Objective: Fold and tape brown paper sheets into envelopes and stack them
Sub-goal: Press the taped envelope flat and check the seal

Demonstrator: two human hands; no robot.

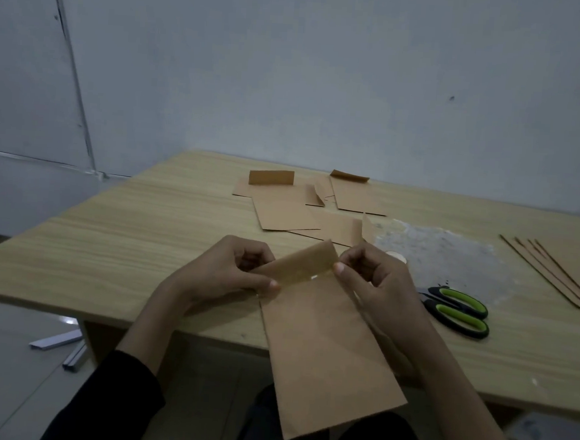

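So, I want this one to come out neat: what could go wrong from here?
1. The left hand and right hand pinch the flap at its ends, apparently off the table, so the crease may come out skewed.
2. The lower part of the envelope reaches past the table's near edge, unsupported; it could sag or bend.
3. The scissors lie close beside the right hand, blades toward it; a careless reach might knock them.

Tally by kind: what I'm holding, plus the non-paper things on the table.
Envelope, held: 1
Scissors: 1
Tape roll, partly hidden: 1
Clear plastic sheet: 1
Total: 4
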